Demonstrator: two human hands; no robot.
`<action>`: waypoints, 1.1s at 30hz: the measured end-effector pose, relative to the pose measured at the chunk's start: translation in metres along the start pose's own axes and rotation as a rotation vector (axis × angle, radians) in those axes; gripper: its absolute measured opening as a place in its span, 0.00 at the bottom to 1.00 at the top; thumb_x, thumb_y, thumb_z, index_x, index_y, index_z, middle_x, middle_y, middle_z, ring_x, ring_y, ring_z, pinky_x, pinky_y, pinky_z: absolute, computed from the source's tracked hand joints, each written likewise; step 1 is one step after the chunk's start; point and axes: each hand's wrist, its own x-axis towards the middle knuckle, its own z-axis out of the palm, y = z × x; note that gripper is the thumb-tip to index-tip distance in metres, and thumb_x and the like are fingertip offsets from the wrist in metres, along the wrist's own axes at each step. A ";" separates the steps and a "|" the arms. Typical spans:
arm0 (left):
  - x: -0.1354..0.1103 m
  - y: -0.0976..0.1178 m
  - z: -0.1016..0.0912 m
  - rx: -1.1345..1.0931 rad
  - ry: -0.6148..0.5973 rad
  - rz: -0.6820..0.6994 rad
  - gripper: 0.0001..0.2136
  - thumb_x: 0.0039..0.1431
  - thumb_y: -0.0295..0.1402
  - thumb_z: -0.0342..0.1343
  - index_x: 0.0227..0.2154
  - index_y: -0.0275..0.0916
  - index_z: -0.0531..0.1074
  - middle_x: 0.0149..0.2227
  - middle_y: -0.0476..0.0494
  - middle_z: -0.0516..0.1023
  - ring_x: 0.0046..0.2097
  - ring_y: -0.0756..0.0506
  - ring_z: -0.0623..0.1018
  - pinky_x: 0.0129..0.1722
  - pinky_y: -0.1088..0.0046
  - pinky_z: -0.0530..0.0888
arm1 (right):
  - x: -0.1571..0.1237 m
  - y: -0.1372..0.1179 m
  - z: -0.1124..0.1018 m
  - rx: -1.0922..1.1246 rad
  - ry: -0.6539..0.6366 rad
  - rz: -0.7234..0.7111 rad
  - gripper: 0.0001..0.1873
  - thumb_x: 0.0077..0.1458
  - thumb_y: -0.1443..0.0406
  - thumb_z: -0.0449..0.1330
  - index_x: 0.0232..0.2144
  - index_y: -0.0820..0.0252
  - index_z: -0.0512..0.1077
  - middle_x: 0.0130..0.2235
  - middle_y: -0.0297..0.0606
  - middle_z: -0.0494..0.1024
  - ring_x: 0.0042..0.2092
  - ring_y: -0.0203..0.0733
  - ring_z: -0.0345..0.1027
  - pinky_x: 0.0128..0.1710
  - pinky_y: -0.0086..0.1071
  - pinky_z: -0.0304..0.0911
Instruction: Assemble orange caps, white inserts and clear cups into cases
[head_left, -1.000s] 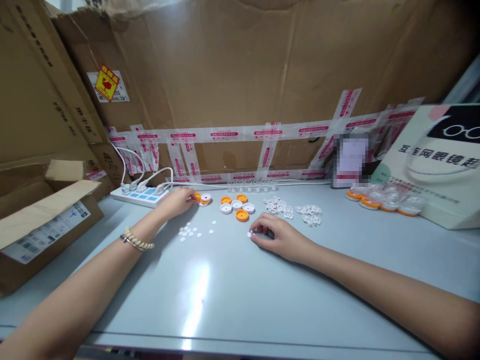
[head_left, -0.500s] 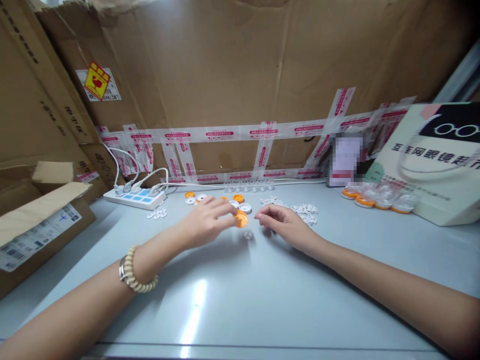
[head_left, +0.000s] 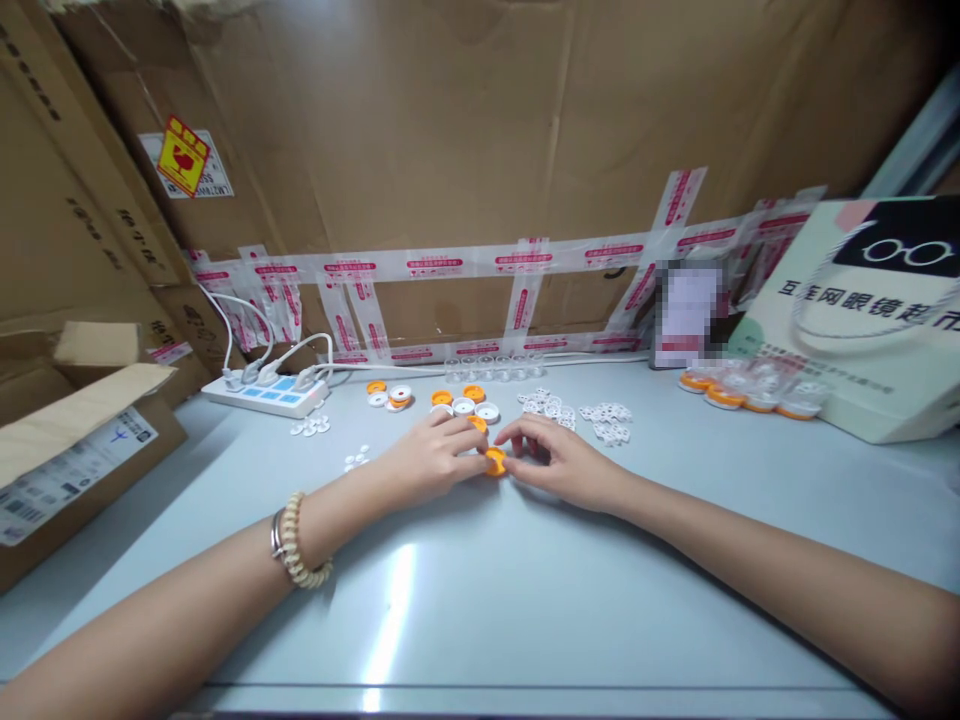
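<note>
A small round orange plastic part (head_left: 496, 461) sits low over the table between my two hands. My left hand (head_left: 431, 458) grips its left edge between thumb and fingertips. My right hand (head_left: 564, 460) has its thumb and bent fingers at the right edge, closed on the same part. Just behind, another orange round part (head_left: 476, 424) is partly covered by my left fingers. White rings (head_left: 487, 413) and orange rings (head_left: 474, 393) form a loose group beyond the hands. The small clear piece is hidden.
White perforated pieces (head_left: 606, 420) lie in piles to the right; small white discs (head_left: 310, 426) lie left. Clear cups (head_left: 495, 367) line the back. A power strip (head_left: 266, 392), open carton (head_left: 90, 450), phone (head_left: 686, 315), finished-looking orange-white units (head_left: 754, 388) and paper bag (head_left: 847, 400) surround the table.
My left hand has brought the orange part down and slightly right, over where the small clear piece lay. My right hand has moved left to meet it.
</note>
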 end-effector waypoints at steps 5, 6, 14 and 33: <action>-0.004 -0.013 -0.014 -0.052 -0.015 -0.110 0.11 0.62 0.27 0.45 0.33 0.40 0.73 0.37 0.43 0.77 0.38 0.46 0.73 0.37 0.70 0.64 | -0.002 -0.001 0.001 -0.029 -0.023 -0.028 0.12 0.45 0.64 0.61 0.36 0.57 0.72 0.33 0.37 0.69 0.36 0.40 0.63 0.35 0.33 0.59; -0.007 -0.019 -0.022 -0.077 -0.026 -0.162 0.11 0.62 0.29 0.45 0.33 0.39 0.73 0.37 0.43 0.77 0.38 0.46 0.73 0.37 0.70 0.65 | -0.002 -0.001 0.002 -0.023 -0.027 -0.017 0.13 0.46 0.63 0.61 0.37 0.57 0.72 0.33 0.37 0.69 0.36 0.40 0.63 0.36 0.34 0.60; -0.031 -0.065 -0.079 -0.320 -0.097 -0.603 0.11 0.59 0.38 0.50 0.32 0.37 0.74 0.34 0.44 0.76 0.36 0.47 0.74 0.37 0.73 0.69 | 0.001 -0.004 0.004 0.042 -0.104 0.094 0.16 0.50 0.56 0.58 0.40 0.56 0.74 0.36 0.39 0.69 0.39 0.41 0.64 0.39 0.35 0.60; -0.073 -0.090 -0.107 -0.069 -0.999 -0.997 0.09 0.39 0.27 0.51 0.24 0.37 0.75 0.29 0.44 0.78 0.31 0.44 0.74 0.26 0.75 0.65 | 0.002 -0.004 0.007 -0.008 -0.073 0.137 0.12 0.44 0.58 0.64 0.31 0.58 0.72 0.34 0.37 0.71 0.40 0.44 0.62 0.42 0.37 0.56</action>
